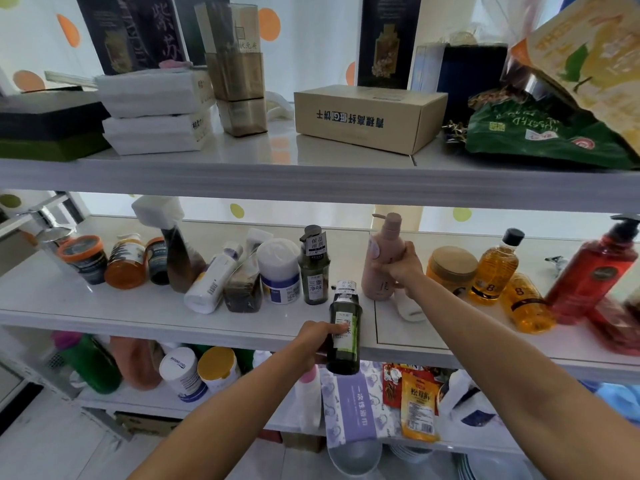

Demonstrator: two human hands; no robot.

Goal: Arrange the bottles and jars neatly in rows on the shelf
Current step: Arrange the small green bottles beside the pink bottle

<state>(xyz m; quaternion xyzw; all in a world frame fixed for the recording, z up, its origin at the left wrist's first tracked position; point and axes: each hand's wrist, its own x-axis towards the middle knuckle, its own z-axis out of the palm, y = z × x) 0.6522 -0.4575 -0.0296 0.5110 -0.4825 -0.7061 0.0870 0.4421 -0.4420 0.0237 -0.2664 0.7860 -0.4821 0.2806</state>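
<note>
We see the white middle shelf (138, 306) running the full width, with bottles and jars scattered loosely along it. Far right, a tall red pump bottle (588, 275) leans to the left, with two amber bottles (495, 271) beside it, one upright and one lying down.

Near the middle stands the pink pump bottle (381, 261), roughly upright, its base on the shelf. Our right hand (403, 268) is wrapped round its right side at mid-body, fingers curled tight on it, with the pump head well above the grip.

In front of it, our left hand (317, 341) grips a dark green bottle (344, 337) from its left side, the thumb pressed across the white label. This bottle hangs upright at the shelf's front edge, its base below the lip, and its cap rises above the hand.

A matching green bottle (314, 271) stands further back, just left of the pink one and beside a white jar (280, 271).
</note>
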